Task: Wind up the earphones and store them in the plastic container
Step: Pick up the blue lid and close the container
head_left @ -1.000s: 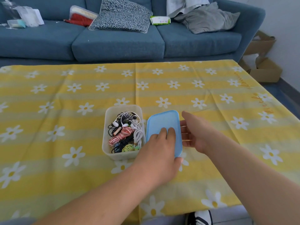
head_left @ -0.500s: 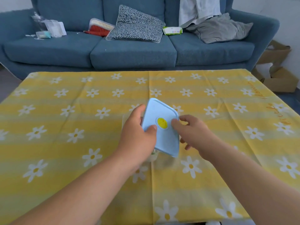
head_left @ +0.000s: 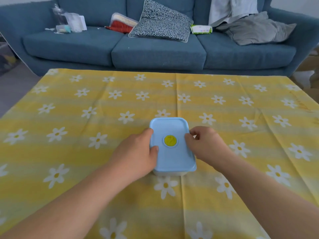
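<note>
The light blue lid (head_left: pixel 170 157) with a yellow round spot (head_left: pixel 170 140) lies flat on top of the plastic container (head_left: pixel 170 173), of which only a pale strip shows under the lid's near edge. The earphones are hidden inside. My left hand (head_left: pixel 136 156) grips the lid's left edge, thumb on top. My right hand (head_left: pixel 205 144) holds the right edge with thumb and fingertips pinched on the rim.
The container stands mid-table on a yellow tablecloth (head_left: pixel 86 152) with white daisies. Behind the table is a blue sofa (head_left: pixel 155 54) with a patterned cushion (head_left: pixel 160 21), a grey cushion (head_left: pixel 257 30), a wipes pack (head_left: pixel 201 29) and plastic packets (head_left: pixel 72 23).
The lid was lifted from beside the open container, turned over and now rests flat on it, covering the earphones. Both hands moved onto its sides.
</note>
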A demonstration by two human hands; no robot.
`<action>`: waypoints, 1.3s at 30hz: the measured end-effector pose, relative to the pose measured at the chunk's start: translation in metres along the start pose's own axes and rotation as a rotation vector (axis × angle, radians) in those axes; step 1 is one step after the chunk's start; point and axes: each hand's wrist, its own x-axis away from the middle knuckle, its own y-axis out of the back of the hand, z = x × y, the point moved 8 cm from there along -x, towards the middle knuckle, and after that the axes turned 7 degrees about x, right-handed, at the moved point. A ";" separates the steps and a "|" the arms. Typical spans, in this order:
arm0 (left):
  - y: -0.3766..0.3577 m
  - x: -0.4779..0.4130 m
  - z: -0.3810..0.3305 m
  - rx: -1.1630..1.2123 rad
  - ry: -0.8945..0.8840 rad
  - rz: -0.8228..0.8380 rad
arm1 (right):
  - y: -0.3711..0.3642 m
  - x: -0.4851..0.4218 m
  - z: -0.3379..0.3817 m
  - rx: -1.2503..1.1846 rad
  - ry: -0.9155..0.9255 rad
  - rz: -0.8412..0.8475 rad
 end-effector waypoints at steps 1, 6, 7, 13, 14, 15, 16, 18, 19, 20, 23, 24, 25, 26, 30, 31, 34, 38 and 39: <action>-0.004 0.000 0.001 0.000 -0.008 0.029 | 0.000 0.000 0.000 0.005 -0.002 -0.001; -0.011 -0.001 0.008 0.037 -0.016 0.087 | 0.000 0.000 0.003 0.073 0.014 -0.006; -0.013 -0.001 0.008 0.041 -0.012 0.098 | 0.000 0.001 0.002 0.079 0.018 -0.005; -0.021 0.003 0.011 0.110 0.029 0.084 | -0.005 0.003 -0.003 -0.051 -0.015 0.002; -0.021 0.003 0.013 0.122 0.037 0.073 | -0.006 0.003 -0.004 -0.081 -0.033 0.007; -0.022 0.002 0.013 0.133 0.046 0.067 | -0.007 0.003 -0.004 -0.104 -0.047 0.010; -0.022 0.001 0.014 0.139 0.054 0.064 | -0.007 0.003 -0.004 -0.115 -0.056 0.010; -0.021 0.001 0.014 0.135 0.060 0.059 | -0.007 0.002 -0.005 -0.119 -0.064 0.005; -0.021 0.001 0.014 0.138 0.065 0.058 | -0.007 0.002 -0.006 -0.122 -0.071 0.004; -0.021 0.001 0.015 0.151 0.071 0.058 | -0.007 0.002 -0.007 -0.123 -0.081 0.002; -0.021 -0.001 0.018 0.204 0.105 0.070 | -0.003 0.004 -0.011 -0.121 -0.101 0.004; -0.021 -0.002 0.019 0.223 0.124 0.079 | -0.002 0.004 -0.011 -0.112 -0.096 0.006; -0.021 -0.002 0.021 0.238 0.143 0.089 | 0.000 0.005 -0.011 -0.093 -0.086 0.004; -0.021 -0.002 0.021 0.247 0.156 0.099 | 0.000 0.006 -0.009 -0.064 -0.071 -0.001; -0.021 0.001 0.019 0.273 0.152 0.126 | -0.001 0.009 -0.001 0.050 -0.009 -0.027; -0.021 0.000 0.018 0.269 0.148 0.129 | -0.001 0.009 -0.001 0.048 -0.011 -0.019; -0.022 -0.001 0.016 0.257 0.143 0.140 | -0.006 0.007 -0.007 -0.091 -0.102 0.068; -0.023 0.000 0.013 0.274 0.135 0.156 | -0.009 0.006 -0.008 -0.206 -0.166 0.151; -0.023 0.002 0.013 0.282 0.137 0.161 | -0.010 0.007 -0.007 -0.184 -0.158 0.151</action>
